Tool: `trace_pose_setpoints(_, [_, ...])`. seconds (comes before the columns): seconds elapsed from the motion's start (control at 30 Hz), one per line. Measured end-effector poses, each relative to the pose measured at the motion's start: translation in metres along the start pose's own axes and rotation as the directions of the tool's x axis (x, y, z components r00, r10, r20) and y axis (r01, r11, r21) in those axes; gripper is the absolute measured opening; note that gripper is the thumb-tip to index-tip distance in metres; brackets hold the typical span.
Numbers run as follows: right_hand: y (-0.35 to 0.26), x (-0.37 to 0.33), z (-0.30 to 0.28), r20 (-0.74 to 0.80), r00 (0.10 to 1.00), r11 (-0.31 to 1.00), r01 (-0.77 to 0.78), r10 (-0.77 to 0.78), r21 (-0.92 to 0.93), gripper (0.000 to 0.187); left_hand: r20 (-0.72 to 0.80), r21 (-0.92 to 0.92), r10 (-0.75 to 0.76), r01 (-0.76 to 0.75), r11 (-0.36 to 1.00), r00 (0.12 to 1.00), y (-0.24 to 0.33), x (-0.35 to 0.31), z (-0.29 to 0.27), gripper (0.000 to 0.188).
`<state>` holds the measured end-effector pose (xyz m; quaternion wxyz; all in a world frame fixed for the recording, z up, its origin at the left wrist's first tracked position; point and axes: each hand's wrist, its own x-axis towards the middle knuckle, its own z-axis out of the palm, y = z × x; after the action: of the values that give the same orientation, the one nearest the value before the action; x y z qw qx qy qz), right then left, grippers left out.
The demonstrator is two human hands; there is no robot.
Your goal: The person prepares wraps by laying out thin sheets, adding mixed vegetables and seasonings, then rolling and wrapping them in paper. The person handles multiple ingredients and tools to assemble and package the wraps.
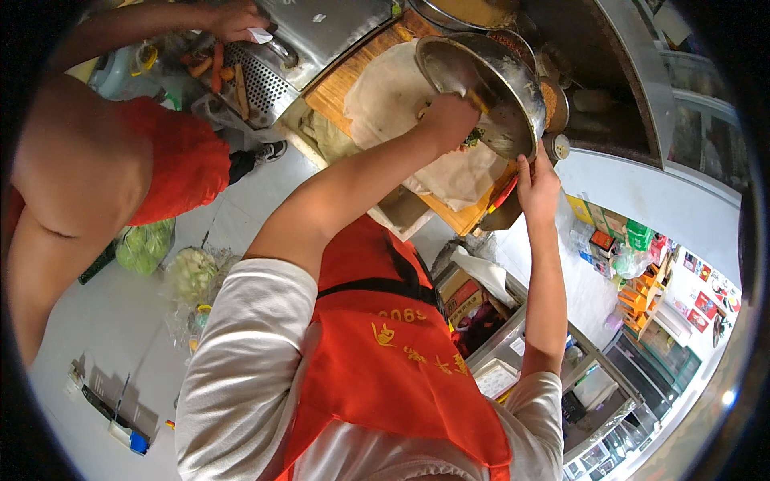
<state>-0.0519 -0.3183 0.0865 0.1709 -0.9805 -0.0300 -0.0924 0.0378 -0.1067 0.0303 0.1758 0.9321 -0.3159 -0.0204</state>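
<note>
My right hand grips the rim of a large steel bowl, tilted on its side over the board. My left hand is closed in a fist at the bowl's mouth. A small yellowish piece shows by its knuckles, but what the fist holds is mostly hidden. Beneath both hands a wide, thin sheet of pale dough covers much of a wooden board. Dark green chopped filling shows on the dough beside my left wrist. A red-handled tool lies at the board's right edge.
Pans and bowls of crumbly food stand beyond the bowl, next to a lidded jar. On the left, a co-worker's hand is over a steel counter; carrots lie near it. Bagged vegetables sit on the floor.
</note>
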Motion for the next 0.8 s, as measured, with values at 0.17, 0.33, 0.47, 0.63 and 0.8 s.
trace_pose_setpoints(0.17, [-0.010,-0.003,-0.004,0.044,0.996,0.996,-0.084,0.083,0.013,0.037,0.135,-0.100,-0.048,0.062,0.993,0.990,-0.003,-0.008,-0.013,0.012])
trace_pose_setpoints(0.33, [-0.019,0.009,-0.009,0.039,0.999,0.997,-0.018,0.015,0.074,0.039,0.070,-0.056,-0.133,0.137,0.989,0.989,-0.008,0.004,0.006,0.014])
trace_pose_setpoints(0.47, [0.029,0.009,-0.002,0.127,0.978,0.966,-0.185,0.164,0.180,0.039,-0.016,-0.143,0.135,-0.136,0.980,0.991,-0.015,-0.017,0.011,0.035])
trace_pose_setpoints(0.63, [0.024,0.031,-0.010,0.185,0.962,0.964,-0.229,0.202,0.137,0.029,-0.438,-0.138,0.342,-0.438,0.888,0.831,0.002,-0.025,0.032,0.035])
trace_pose_setpoints(0.8, [0.028,0.037,-0.008,0.155,0.952,0.954,-0.281,0.264,0.104,0.025,-0.234,0.017,0.399,-0.406,0.914,0.887,-0.027,-0.041,0.074,0.041])
